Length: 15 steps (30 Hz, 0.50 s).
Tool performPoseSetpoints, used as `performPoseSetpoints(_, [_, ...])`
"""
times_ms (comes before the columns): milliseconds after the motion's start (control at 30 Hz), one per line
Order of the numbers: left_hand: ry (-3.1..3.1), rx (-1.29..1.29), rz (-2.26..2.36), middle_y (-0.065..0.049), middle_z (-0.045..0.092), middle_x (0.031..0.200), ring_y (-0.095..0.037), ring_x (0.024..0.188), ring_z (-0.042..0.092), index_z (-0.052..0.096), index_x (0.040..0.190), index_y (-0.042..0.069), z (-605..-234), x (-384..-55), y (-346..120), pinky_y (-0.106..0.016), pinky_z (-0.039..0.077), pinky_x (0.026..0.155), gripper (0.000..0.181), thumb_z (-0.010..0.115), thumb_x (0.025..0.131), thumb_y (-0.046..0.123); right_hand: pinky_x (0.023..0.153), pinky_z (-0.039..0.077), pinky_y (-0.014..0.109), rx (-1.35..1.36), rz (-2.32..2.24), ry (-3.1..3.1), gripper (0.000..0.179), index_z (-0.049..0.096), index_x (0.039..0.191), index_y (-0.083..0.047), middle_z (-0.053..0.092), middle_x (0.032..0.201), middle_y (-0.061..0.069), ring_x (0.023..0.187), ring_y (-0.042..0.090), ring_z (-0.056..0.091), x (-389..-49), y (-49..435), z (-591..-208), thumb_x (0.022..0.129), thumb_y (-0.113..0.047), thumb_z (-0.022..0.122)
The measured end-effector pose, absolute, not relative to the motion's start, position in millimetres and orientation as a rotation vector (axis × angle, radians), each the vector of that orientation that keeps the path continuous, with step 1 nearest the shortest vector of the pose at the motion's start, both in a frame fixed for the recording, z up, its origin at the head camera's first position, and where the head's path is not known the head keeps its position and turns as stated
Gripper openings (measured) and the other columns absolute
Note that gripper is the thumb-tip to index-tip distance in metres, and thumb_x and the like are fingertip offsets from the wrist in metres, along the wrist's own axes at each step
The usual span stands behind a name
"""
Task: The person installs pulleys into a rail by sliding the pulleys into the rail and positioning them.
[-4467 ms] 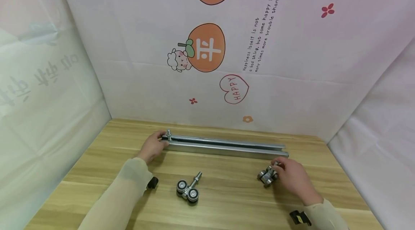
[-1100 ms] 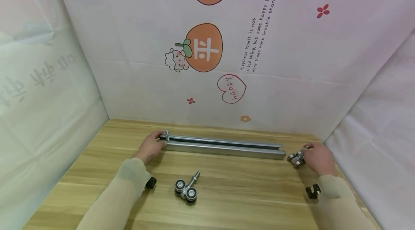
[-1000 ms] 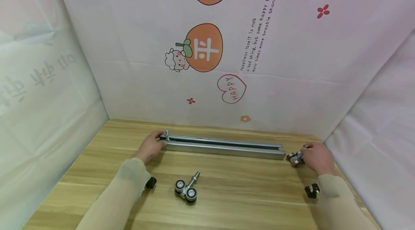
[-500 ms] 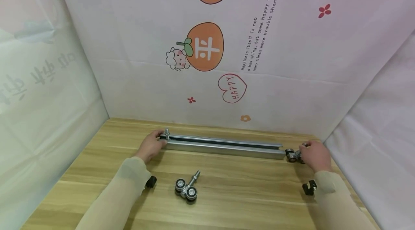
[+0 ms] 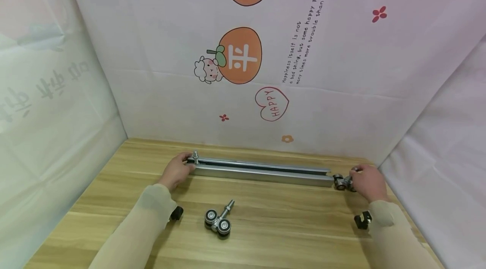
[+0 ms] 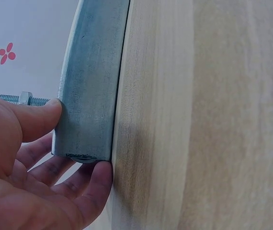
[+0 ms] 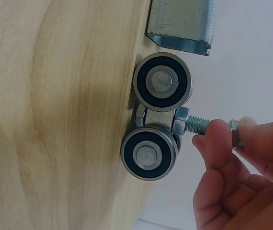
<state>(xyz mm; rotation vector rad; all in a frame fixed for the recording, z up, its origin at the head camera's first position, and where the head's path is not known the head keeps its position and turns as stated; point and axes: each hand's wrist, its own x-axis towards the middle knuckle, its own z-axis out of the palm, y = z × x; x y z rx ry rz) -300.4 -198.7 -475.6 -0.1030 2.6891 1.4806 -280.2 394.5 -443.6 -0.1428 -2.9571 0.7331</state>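
A galvanized steel C-channel track [image 5: 262, 173] lies along the back of the table, slot up. My left hand [image 5: 177, 171] holds its left end; in the left wrist view the thumb sits at the upper edge and the fingers curl around the end [image 6: 81, 155]. Beside that thumb a threaded bolt with a nut [image 5: 195, 157] sticks up from the slot. My right hand [image 5: 370, 182] pinches the bolt [image 7: 197, 125] of a four-wheeled roller trolley [image 7: 160, 115] between thumb and fingers. The trolley's leading wheel [image 7: 163, 81] is right at the track's right end, lined up with it.
A second roller trolley [image 5: 218, 221] lies on its side on the wooden table [image 5: 284, 227], in front of the track, its bolt pointing up and right. A printed white curtain [image 5: 334, 121] hangs behind, with white sheets [image 5: 448, 142] at both sides.
The right hand has carried its trolley from in front of the track to its right end, then slightly left toward the opening. The left hand keeps its grip on the track.
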Motion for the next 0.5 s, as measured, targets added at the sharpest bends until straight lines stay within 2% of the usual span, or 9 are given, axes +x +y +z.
performPoseSetpoints(200, [2.685,-0.092,1.490,-0.022,0.037,0.153,-0.043,0.136,0.037,0.039,0.151,0.005,-476.9,-300.2,-199.7,-0.057,0.036,0.105,0.053,0.056,0.101,0.012,0.048,0.044,0.038,-0.154,0.804,-2.944,0.039,0.059,0.123,0.008,0.067,0.085,0.014,0.061,0.023,0.057,-279.2,395.2,-447.6,0.105,-0.024,0.045])
performPoseSetpoints(433, [2.694,-0.101,1.477,-0.020,0.038,0.153,-0.041,0.136,0.037,0.040,0.151,0.006,-476.4,-300.1,-199.6,-0.056,0.035,0.106,0.053,0.057,0.101,0.013,0.053,0.047,0.037,-0.150,0.862,-2.918,0.037,0.059,0.124,0.006,0.070,0.094,0.020,0.073,0.026,0.069,-276.2,392.8,-445.9,0.105,-0.024,0.047])
performPoseSetpoints(500, [2.696,-0.099,1.476,-0.021,0.038,0.153,-0.041,0.136,0.037,0.040,0.151,0.005,-476.1,-299.9,-199.5,-0.056,0.035,0.106,0.053,0.057,0.101,0.013,0.053,0.047,0.036,-0.142,0.854,-2.904,0.035,0.060,0.122,0.005,0.070,0.093,0.019,0.071,0.025,0.069,-276.4,391.3,-445.6,0.105,-0.022,0.049])
